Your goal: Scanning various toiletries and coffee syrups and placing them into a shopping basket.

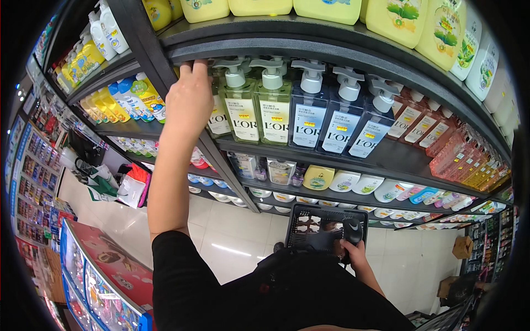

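My left hand (pixel 190 96) reaches up to the shelf beside the dark upright post, its back toward me. Two fingers are stretched upward, slightly apart; their tips are hidden beneath the upper shelf's edge. Right beside it stands a row of pump bottles: green ones (pixel 274 113), then dark blue ones (pixel 338 124) with pale labels and grey-white pump heads. The leftmost green bottle is partly behind my hand, and whether I touch it is hidden. Low in front of me, my right hand (pixel 354 251) is wrapped round a black handheld scanner (pixel 351 230), above a black plastic basket (pixel 296 223).
Large yellow bottles (pixel 326 10) fill the shelf above. Farther right on the pump-bottle shelf are reddish bottles (pixel 406 120). Lower shelves carry white and yellow bottles (pixel 318 177). A red display case with blue edges (pixel 110 248) stands at left. Bags (pixel 132 185) lie near the shelf foot.
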The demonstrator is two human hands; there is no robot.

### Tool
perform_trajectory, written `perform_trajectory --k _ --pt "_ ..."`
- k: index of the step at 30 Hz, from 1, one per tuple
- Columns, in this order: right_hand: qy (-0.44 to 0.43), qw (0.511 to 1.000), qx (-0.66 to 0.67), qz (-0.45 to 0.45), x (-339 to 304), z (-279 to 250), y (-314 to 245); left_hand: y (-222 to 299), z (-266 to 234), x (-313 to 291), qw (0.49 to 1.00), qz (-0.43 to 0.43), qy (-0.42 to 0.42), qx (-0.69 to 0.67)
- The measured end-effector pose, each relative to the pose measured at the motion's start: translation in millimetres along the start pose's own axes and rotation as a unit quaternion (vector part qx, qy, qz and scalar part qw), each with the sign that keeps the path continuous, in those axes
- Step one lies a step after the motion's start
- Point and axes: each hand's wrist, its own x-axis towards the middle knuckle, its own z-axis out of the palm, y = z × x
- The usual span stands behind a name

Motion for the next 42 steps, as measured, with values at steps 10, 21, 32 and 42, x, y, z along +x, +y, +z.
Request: perform_trajectory --k 10,21,32,42 --pt "-0.002 1.0 0.016 -0.009 -2 -1 8 -9 11 12 1.0 0.023 -0.008 0.0" --pt "0.014 0.999 0.029 0.001 -7 0 14 -3 9 14 0.999 0.003 -0.039 -0.012" --pt "0.011 0.999 0.034 0.009 3 -3 11 2 -21 18 0.99 0.001 -0.131 -0.053" --pt "-0.029 0.999 0.042 0.017 7 -10 15 29 -20 3 0.995 0.038 -0.071 -0.059"
